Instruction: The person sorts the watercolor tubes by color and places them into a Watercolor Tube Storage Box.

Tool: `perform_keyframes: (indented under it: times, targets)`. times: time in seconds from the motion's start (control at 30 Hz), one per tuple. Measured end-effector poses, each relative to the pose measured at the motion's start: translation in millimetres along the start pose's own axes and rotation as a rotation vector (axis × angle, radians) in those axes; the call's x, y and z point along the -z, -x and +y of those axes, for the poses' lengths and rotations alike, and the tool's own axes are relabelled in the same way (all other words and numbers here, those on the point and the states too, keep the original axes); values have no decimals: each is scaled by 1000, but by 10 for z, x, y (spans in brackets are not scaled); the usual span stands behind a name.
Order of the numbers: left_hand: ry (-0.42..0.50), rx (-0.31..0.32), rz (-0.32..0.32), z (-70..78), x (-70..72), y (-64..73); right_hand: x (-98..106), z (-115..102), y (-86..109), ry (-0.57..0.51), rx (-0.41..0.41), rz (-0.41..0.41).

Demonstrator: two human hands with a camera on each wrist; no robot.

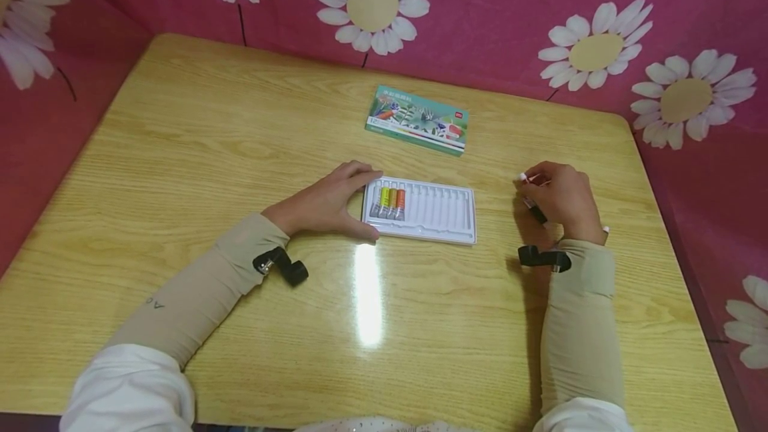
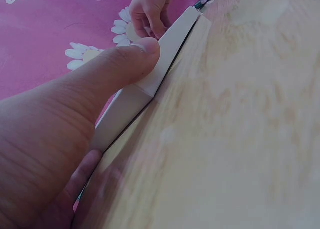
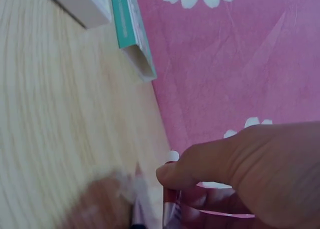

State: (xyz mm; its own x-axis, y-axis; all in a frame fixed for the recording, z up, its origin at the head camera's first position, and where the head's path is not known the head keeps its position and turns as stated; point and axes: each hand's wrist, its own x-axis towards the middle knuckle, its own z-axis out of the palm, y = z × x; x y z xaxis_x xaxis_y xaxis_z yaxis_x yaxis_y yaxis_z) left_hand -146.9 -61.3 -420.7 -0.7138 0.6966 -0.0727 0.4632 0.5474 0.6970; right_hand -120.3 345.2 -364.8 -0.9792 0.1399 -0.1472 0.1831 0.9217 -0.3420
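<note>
A white plastic paint tray [image 1: 444, 237] lies on the table, with several paint tubes [image 1: 393, 200] in its left slots, among them yellow, ochre and orange-red ones. My left hand [image 1: 327, 202] grips the tray's left end, thumb on the near side and fingers on the far side. In the left wrist view the thumb [image 2: 145, 46] presses the tray's side wall [image 2: 125, 111]. To the right, my right hand [image 1: 567, 199] pinches a red paint tube [image 3: 170, 194] with a white cap. A dark tube [image 1: 535, 211] lies on the table beside that hand.
Behind the tray lies a green printed paint box [image 1: 417, 120]; its open end shows in the right wrist view. A white cap-like tip [image 1: 606, 229] peeks out by the right wrist. Pink flowered cloth [image 1: 480, 19] borders the wooden table [image 1: 240, 119].
</note>
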Motion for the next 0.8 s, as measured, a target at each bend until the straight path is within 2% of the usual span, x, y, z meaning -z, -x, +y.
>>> perform_keyframes:
  times: [0.17,0.4,0.8]
  targets:
    - [5,8,-3,4,2,4,50,-99,32,-16,36,1]
    - [6,13,-5,0,-5,4,80,-173,63,-10,40,15]
    - [2,19,-6,-5,-8,0,-4,-330,61,9,128,25]
